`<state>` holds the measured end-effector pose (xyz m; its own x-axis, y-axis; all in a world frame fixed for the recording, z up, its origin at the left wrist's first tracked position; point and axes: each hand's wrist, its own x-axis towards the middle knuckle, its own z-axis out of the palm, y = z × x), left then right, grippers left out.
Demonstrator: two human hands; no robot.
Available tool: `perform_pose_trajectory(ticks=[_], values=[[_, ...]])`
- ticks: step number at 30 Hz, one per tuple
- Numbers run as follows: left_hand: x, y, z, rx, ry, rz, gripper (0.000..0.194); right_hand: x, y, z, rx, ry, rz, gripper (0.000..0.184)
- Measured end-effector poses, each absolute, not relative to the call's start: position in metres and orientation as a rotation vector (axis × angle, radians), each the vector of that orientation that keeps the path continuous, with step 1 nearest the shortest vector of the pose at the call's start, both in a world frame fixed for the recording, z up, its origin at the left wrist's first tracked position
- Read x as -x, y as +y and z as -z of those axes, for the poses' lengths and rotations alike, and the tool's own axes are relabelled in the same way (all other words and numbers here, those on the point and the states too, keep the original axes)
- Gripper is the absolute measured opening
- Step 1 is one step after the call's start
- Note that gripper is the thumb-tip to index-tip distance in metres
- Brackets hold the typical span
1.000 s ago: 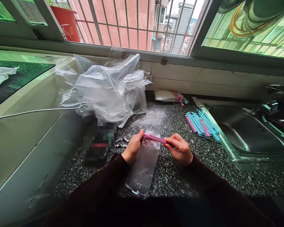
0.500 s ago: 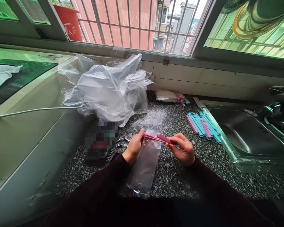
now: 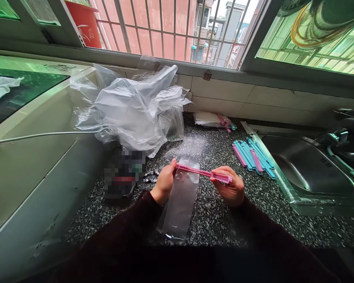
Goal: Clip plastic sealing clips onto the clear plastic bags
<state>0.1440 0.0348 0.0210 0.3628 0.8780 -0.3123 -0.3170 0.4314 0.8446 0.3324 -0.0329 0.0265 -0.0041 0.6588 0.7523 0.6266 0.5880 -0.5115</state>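
A long pink bag clip [image 3: 191, 169] spans the gap between my two hands, tilted slightly down to the right. My left hand [image 3: 164, 182] is closed at its left end and along the edge of a clear plastic bag [image 3: 180, 208]. From the clip, which crosses near the bag's top, the bag hangs down towards me. My right hand [image 3: 229, 188] pinches the clip near its right end, which sticks out past the fingertips. Whether the clip is clamped on the bag, I cannot tell.
Blue and pink clips [image 3: 253, 155] lie beside the steel sink [image 3: 301, 157] at right. A packet of clips [image 3: 214, 120] rests by the wall. Crumpled clear plastic [image 3: 132, 106] fills the back left, near a white cable [image 3: 47, 136] and a blurred dark object [image 3: 125, 173].
My right hand has shifted slightly right and down. The clip's right part, earlier folded back leftward over the clip, now points right in line with the rest.
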Motion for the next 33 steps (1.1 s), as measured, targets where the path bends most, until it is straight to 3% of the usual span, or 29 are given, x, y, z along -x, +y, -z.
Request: perform_pose_trajectory(ticks=[21,28,33], values=[[-0.145,0.034,-0.029,-0.685,0.896,-0.907,0.049,-0.336,-0.033,-0.031,1.096,-1.691,-0.064,0.013],[-0.145,0.032,-0.034,-0.583,0.894,-0.891,0.048,-0.337,-0.031,-0.028,1.072,-1.601,-0.285,0.012],[-0.143,0.032,-0.032,-0.58,0.858,-0.902,0.047,-0.336,-0.03,-0.024,1.109,-1.432,-0.631,0.012]])
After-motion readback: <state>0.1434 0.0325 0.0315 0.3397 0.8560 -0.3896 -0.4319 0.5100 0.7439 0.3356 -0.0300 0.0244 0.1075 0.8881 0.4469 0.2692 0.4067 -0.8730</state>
